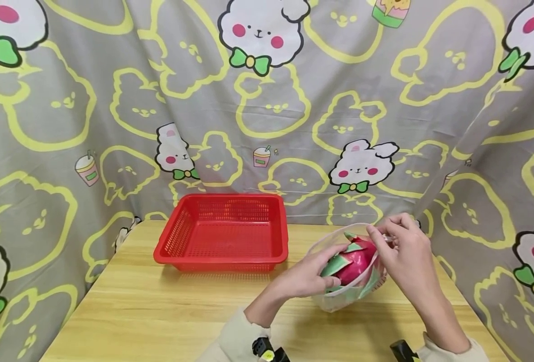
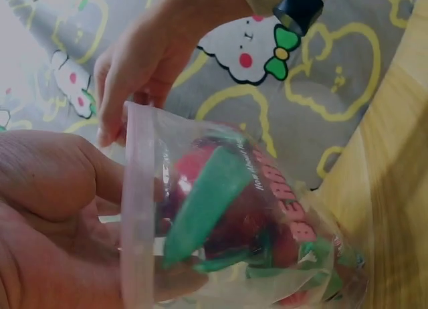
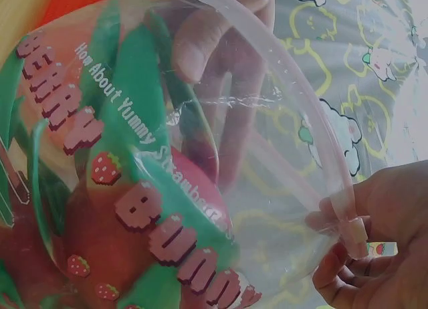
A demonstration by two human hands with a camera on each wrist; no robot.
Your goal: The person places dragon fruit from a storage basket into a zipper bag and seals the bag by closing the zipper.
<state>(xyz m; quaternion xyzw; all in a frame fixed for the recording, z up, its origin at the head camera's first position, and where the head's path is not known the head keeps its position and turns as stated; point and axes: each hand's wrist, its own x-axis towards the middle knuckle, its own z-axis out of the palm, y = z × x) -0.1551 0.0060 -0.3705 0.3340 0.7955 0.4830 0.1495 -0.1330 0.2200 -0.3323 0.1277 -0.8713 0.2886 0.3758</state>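
A red dragon fruit [image 1: 356,264] with green scales sits in a clear zip bag [image 1: 332,303] with a pale pink rim on the right of the table. My left hand [image 1: 309,274] reaches through the bag's mouth, its thumb and fingers spread around the fruit and gripping it. In the left wrist view, the left hand [image 2: 53,215] passes the rim, and its fingertips are partly behind the fruit. At the rim's far corner, my right hand [image 1: 405,246] pinches the zip edge. The right wrist view shows the right hand [image 3: 394,235] holding the slider end, beside printed pink lettering.
A red perforated plastic basket [image 1: 221,264] stands at the back, left of the bag. The wooden table [image 1: 158,311] lies under both. A grey curtain [image 1: 289,151] with cartoon rabbits hangs close behind the table and at its sides.
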